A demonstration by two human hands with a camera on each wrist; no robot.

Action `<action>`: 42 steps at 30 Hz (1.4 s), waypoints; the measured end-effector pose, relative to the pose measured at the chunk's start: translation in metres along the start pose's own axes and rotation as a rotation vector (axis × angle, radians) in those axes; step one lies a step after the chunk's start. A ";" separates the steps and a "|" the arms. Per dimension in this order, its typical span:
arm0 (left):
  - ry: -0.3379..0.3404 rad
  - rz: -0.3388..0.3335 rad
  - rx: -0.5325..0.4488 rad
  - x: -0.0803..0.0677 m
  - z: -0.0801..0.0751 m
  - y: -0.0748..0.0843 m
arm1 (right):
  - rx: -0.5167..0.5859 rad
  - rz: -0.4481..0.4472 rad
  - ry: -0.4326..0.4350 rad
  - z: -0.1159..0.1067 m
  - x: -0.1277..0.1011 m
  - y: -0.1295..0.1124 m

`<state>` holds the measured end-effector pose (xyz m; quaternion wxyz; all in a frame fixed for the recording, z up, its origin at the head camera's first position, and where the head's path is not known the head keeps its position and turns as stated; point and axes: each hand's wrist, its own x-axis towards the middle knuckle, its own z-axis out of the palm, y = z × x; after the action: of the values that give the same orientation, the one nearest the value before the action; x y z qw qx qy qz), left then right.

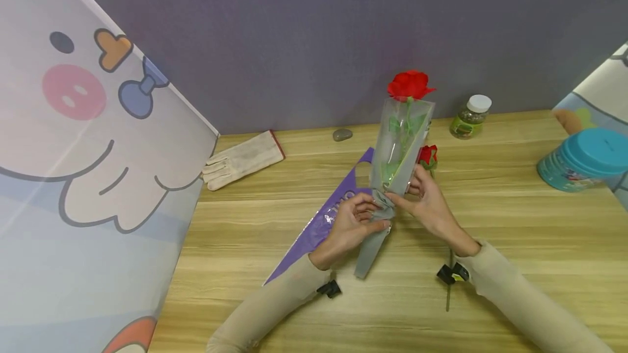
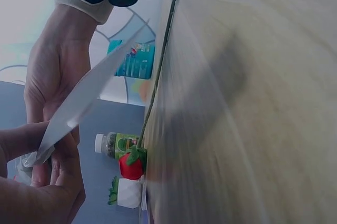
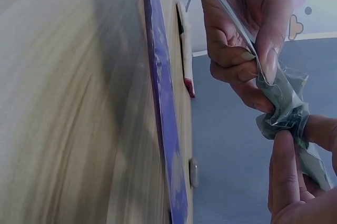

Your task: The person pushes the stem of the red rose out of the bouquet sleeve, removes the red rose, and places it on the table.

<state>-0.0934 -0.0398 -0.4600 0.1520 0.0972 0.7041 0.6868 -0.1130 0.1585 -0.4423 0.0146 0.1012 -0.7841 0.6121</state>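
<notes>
On my feed the red rose (image 1: 410, 85) is just right of the purple packet (image 1: 321, 225), standing up in its wrapper (image 1: 387, 138), long axis pointing away from me, bloom farthest. Left hand (image 1: 349, 227) pinches the wrapper's scrunched grey neck low down; right hand (image 1: 432, 206), nearer the bloom, pinches higher. Glossy, crinkly film, see-through up front, ruffled petals.

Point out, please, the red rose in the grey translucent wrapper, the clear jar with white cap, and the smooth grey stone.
Red rose (image 1: 410, 85): head view, on its bloom.
Clear jar (image 1: 468, 120): head view, on its body's middle.
Smooth grey stone (image 1: 342, 134): head view, on its upper face.
</notes>
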 end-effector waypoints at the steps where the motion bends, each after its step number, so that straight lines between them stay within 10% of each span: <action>1: 0.000 0.002 -0.003 0.000 0.000 0.000 | -0.001 0.000 0.000 0.000 0.000 0.000; 42: -0.203 -0.081 0.092 -0.010 -0.012 -0.001 | 0.268 -0.044 0.131 -0.026 0.016 -0.016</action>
<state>-0.0881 -0.0543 -0.4603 0.2457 0.1446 0.7191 0.6337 -0.1280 0.1777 -0.4185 0.0657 0.0791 -0.6905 0.7160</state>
